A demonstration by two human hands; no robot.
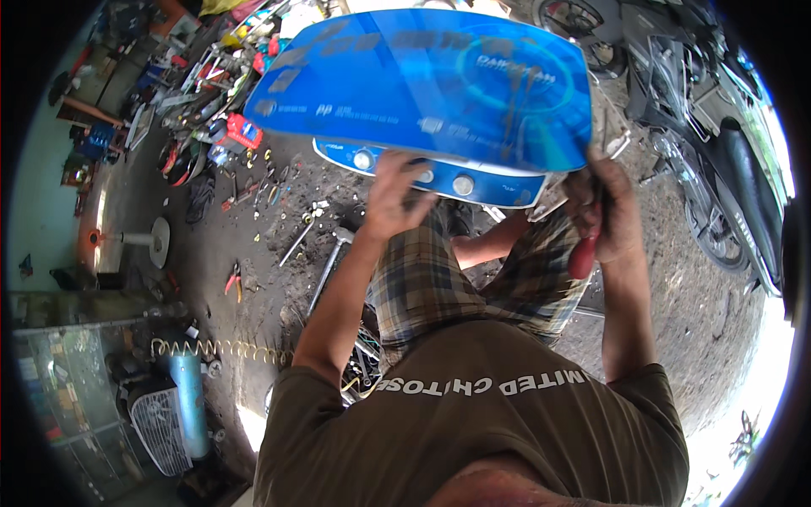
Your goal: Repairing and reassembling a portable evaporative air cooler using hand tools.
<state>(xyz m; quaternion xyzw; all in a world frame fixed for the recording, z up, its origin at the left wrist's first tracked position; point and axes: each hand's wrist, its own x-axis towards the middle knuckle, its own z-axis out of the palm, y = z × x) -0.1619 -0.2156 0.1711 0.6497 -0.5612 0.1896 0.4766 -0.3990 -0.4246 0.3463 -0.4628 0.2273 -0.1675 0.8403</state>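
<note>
A broad, glossy blue appliance lid [397,84] is tilted up in front of me, with brown stains on its face. Below its near edge runs a blue control panel [498,182] with round silver knobs and a white rim. My left hand [397,194] grips this panel around the middle knob, thumb and fingers curled at its edge. At the lid's right corner, my right hand [606,207] is closed round a screwdriver whose red handle [583,257] points down toward me. The screwdriver's tip is hidden.
Pliers [234,281], metal bars and small parts lie on the dirty floor at left. A light-blue cylinder [189,406] stands by a coiled hose [228,349] and a glass cabinet [72,372]. Motorcycles [743,169] stand at right; a cluttered parts heap [198,110] is far left.
</note>
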